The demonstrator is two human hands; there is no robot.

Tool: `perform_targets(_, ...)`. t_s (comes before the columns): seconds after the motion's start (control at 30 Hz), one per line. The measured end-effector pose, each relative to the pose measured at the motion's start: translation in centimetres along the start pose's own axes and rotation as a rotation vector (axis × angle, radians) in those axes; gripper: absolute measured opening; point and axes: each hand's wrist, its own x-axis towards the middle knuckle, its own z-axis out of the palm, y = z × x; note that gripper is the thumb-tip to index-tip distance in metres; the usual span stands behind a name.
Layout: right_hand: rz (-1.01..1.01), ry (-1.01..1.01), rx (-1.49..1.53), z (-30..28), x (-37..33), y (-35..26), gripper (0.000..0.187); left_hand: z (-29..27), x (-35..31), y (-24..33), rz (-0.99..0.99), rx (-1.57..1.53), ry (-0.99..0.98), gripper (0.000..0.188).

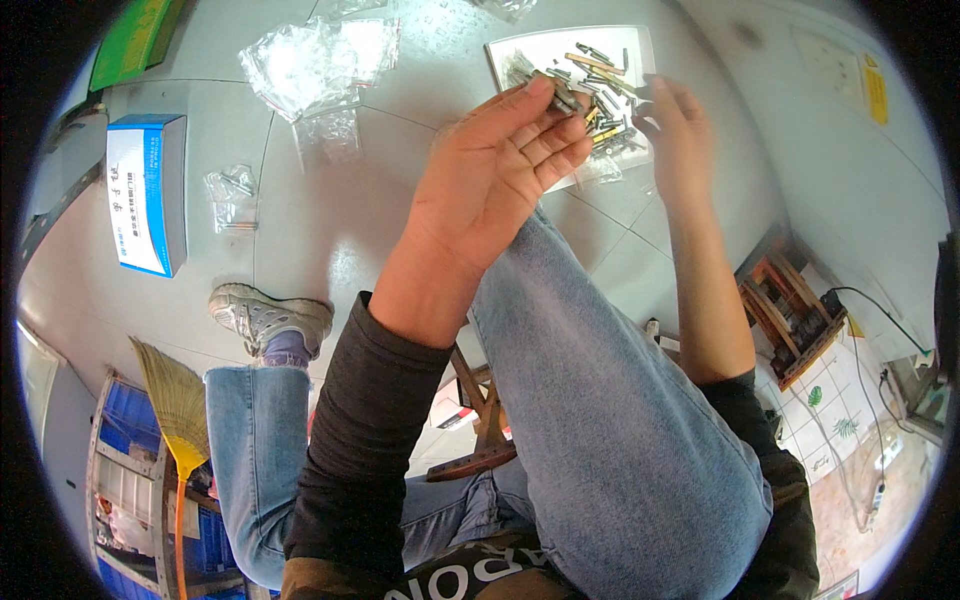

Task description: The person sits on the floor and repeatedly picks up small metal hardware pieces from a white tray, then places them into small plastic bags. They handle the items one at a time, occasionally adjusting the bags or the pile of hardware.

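Observation:
My left hand (490, 185) is raised palm up, its fingers curled round several small metal rods (566, 97) that stick out at the fingertips. Under and beyond it lies a shallow white tray (520, 45), strewn with loose dark metal pins and brass-coloured strips (597, 66). Part of the tray is hidden behind the left hand. At the tray's right edge is my right hand (683, 125), with thumb and fingertips apart; I make out nothing held between them.
Clear plastic bags (315, 65) are heaped on the grey floor, and a small bag (232, 197) with metal parts lies nearer. Left of them is a blue and white box (146, 195). A broom (178, 400) leans at the lower left; a wooden stool (790, 305) stands at the right.

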Motion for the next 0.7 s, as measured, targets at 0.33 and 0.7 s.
perform_targets(0.33, -0.050, 0.194, -0.440, -4.9, 6.3, 6.2, 0.020, 0.3, 0.3, -0.6, -0.019, -0.016, 0.092, 0.014)
perform_targets(0.7, -0.368, 0.206, -0.982, -4.2, 9.9, 8.6, 0.022, 1.3, 0.4, -1.8, 0.272, 0.642, 0.113, 0.023)
